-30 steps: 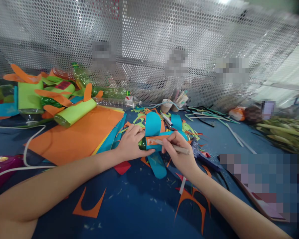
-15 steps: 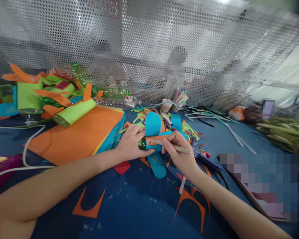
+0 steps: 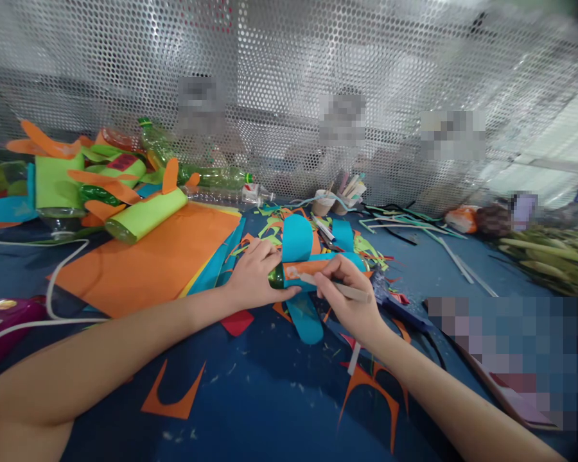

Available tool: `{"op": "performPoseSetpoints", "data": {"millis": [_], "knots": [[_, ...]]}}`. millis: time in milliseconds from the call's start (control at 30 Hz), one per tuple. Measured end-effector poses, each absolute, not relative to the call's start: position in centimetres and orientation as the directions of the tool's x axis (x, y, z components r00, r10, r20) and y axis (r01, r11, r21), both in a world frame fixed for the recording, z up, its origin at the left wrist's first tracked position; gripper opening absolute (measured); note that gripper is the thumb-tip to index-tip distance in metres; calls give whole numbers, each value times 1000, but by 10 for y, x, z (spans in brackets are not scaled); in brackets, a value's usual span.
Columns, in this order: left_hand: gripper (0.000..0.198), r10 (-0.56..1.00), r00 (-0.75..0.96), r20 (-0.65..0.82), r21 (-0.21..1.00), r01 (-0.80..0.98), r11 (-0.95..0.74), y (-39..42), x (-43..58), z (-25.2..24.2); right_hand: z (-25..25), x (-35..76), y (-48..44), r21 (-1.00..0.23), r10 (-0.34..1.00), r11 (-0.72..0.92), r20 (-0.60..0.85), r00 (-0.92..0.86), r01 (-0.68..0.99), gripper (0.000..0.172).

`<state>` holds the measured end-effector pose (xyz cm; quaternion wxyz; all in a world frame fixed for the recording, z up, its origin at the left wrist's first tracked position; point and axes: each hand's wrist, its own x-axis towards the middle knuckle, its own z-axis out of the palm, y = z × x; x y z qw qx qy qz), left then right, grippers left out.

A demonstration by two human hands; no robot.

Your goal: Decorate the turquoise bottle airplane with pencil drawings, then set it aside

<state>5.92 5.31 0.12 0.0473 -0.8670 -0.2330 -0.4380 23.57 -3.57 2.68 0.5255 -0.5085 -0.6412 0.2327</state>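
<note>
A green plastic bottle (image 3: 276, 276) lies on its side, wrapped in blue paper with blue paper wings (image 3: 304, 319) sticking out at both sides. My left hand (image 3: 255, 274) is wrapped around its left end and steadies it. Along the bottle's body runs an orange paper strip (image 3: 304, 267) with a whitish patch near its left end. In a pinch, my right hand (image 3: 349, 292) holds a pale wooden stick (image 3: 349, 292), its tip at or just over the strip. What the tip leaves there is too small to make out.
Orange paper sheets (image 3: 139, 256) and paper-wrapped bottles (image 3: 147, 215) lie to the left. Behind are paper scraps, a marker (image 3: 322, 227) and cups (image 3: 323, 203) with sticks. A glue gun (image 3: 402, 308) lies right of the bottle, near orange offcuts (image 3: 373, 398). A perforated metal screen stands behind.
The stick's tip has shifted slightly right and down, off the whitish patch on the strip. My left hand keeps its hold on the bottle.
</note>
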Motion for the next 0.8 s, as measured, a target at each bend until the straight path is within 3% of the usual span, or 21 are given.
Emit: {"op": "performPoseSetpoints", "data": {"millis": [800], "knots": [[45, 370, 509, 777, 132, 444, -886, 53, 60, 0, 28, 235, -34, -837, 908, 336, 409, 87, 433, 25]]}}
